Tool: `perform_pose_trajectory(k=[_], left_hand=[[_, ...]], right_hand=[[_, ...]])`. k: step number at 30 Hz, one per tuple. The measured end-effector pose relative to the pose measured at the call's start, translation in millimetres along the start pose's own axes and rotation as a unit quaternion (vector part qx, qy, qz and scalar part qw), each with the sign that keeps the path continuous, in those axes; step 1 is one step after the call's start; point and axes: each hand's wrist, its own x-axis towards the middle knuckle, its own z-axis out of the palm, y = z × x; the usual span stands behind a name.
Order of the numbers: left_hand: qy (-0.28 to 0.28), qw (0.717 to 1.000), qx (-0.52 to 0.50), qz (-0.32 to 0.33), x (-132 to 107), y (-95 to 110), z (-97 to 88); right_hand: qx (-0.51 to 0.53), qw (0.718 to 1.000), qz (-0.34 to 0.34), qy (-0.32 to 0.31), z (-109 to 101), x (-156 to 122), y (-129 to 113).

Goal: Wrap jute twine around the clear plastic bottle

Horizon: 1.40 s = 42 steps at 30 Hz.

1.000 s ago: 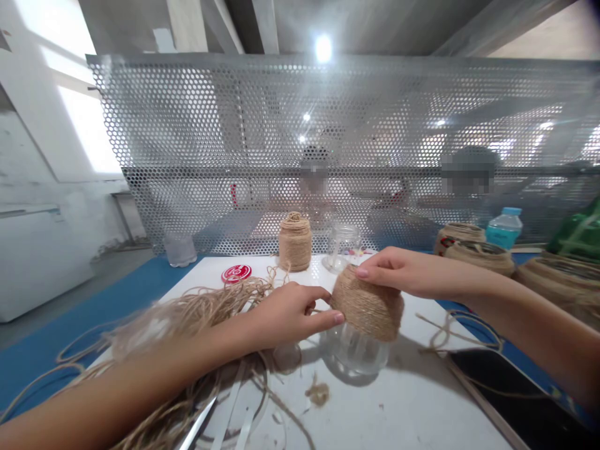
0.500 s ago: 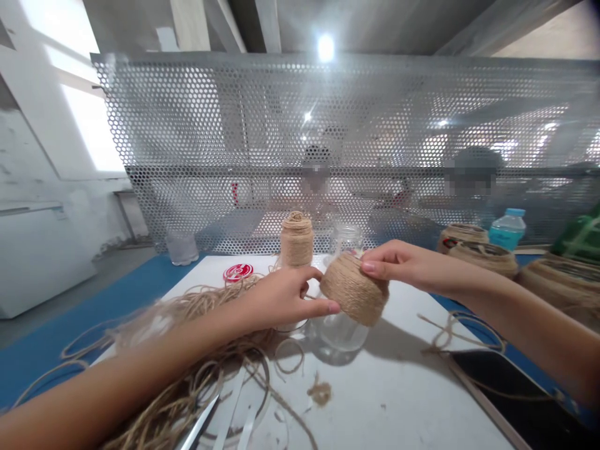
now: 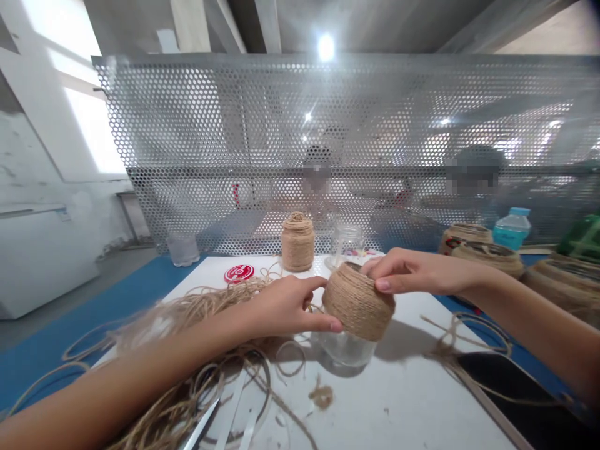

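A glass jar stands upside down on the white table, its upper part wrapped in jute twine and its lower glass part bare. My right hand grips the jar's wrapped top with fingers curled over it. My left hand is closed in a pinch at the jar's left side, thumb against the twine wrap, with a strand of twine apparently between the fingers. A loose heap of jute twine lies under and behind my left forearm.
A fully wrapped jar, an empty glass jar and a red lid stand at the back. Twine baskets and a water bottle are at right. A dark phone lies near right; scissors lie by the front edge. People sit behind the perforated metal screen.
Both hands shifted the jar a little back and left, then returned it slightly nearer; it tilts a bit differently under the same grips.
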Motion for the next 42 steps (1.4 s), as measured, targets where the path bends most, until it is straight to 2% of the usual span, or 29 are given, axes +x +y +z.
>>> perform_pose_trajectory(k=[4, 7, 10, 17, 21, 27, 31, 34, 42], left_hand=[[0.034, 0.999, 0.018, -0.017, -1.6, 6.1, 6.8], [0.062, 0.996, 0.06, -0.034, -4.8, 11.3, 11.8], [0.086, 0.99, 0.107, -0.035, -7.0, 13.0, 14.2], [0.072, 0.99, 0.121, 0.0, -7.3, 10.1, 4.4], [0.055, 0.996, 0.069, -0.007, -4.6, 5.7, 2.2], [-0.015, 0.999, -0.038, 0.027, 0.9, -4.7, 5.9], [-0.03, 0.996, -0.063, 0.052, 1.5, -9.2, 8.4], [-0.027, 0.996, -0.059, 0.057, 1.4, -10.7, 11.1], [0.03, 0.998, 0.032, 0.054, -2.6, 2.3, 14.7]], right_hand=[[-0.056, 0.987, 0.073, 0.135, 12.1, 5.2, -12.9], [-0.052, 0.976, 0.11, 0.183, 21.9, 9.6, -21.9], [-0.049, 0.975, 0.121, 0.179, 25.7, 10.2, -26.0], [-0.049, 0.98, 0.112, 0.158, 20.5, 5.7, -26.9], [-0.049, 0.982, 0.107, 0.144, 16.1, 4.1, -23.3], [-0.033, 0.991, 0.079, 0.101, 10.7, -0.4, -21.1], [-0.018, 0.998, 0.027, 0.059, 6.6, -1.2, -18.8], [-0.017, 0.999, 0.016, 0.043, 4.7, -2.0, -16.9], [-0.083, 0.984, 0.088, 0.129, 15.8, 2.7, -16.9]])
